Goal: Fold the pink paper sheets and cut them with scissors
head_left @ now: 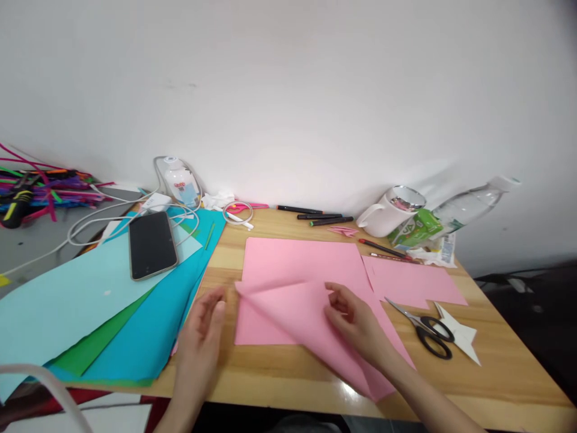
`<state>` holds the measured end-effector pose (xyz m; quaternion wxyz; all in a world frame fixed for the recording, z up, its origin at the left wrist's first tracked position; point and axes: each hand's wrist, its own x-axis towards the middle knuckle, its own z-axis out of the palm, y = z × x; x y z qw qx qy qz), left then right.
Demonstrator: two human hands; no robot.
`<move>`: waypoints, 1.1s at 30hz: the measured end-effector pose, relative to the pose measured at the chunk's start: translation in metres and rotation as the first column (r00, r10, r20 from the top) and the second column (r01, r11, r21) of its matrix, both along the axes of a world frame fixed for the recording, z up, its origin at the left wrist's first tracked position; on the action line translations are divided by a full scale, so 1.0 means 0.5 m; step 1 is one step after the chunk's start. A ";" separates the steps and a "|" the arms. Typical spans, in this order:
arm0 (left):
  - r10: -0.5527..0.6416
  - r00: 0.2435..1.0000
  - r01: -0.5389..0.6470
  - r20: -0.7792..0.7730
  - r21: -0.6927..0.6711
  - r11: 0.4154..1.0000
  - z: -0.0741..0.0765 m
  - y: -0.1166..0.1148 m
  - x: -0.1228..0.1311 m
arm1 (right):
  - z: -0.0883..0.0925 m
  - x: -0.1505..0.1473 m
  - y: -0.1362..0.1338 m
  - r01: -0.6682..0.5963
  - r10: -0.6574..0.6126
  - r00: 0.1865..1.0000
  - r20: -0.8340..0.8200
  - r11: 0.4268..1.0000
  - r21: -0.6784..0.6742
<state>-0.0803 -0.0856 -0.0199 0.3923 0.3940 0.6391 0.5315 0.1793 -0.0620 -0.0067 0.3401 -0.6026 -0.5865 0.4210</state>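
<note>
Far left of the large pink paper sheet [293, 264]: small clear plastic bottle with white cap [180, 183], upright, contents unclear. Just left of the sheet: left hand [202, 337], open flat, holding nothing. On the sheet: right hand [356, 322], pinching its folded-over corner between thumb and fingers. Right and behind: white ceramic mug [387, 219], inside shiny, contents unclear; clear plastic water bottle [469, 207], tilted. Underneath, light wooden table [279, 373]; behind, plain white wall [288, 90].

The right hand [358, 325] covers part of the pink sheet [293, 258]. The colored strips [40, 186] run off the left edge, and the bottle [469, 207] label is too small to read.
</note>
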 end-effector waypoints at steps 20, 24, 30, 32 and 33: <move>-0.203 0.979 0.204 0.025 -0.121 0.971 0.046 0.070 0.014 | -0.024 0.016 0.017 0.417 -0.430 0.870 -0.241 0.903 -0.106; -0.218 0.964 0.246 0.154 -0.192 0.950 0.044 0.066 0.010 | -0.017 0.007 0.017 0.431 -0.444 0.855 -0.270 0.896 -0.108; -0.441 0.876 0.476 0.195 -0.207 0.855 0.040 0.049 0.005 | -0.017 0.004 0.009 0.420 -0.426 0.856 -0.292 0.903 -0.089; -0.436 0.880 0.469 0.191 -0.198 0.861 0.033 0.037 -0.005 | -0.022 -0.002 -0.002 0.406 -0.406 0.859 -0.313 0.911 -0.067; -0.437 0.880 0.470 0.187 -0.212 0.857 0.030 0.030 -0.012 | -0.026 -0.007 -0.008 0.382 -0.377 0.872 -0.312 0.923 -0.047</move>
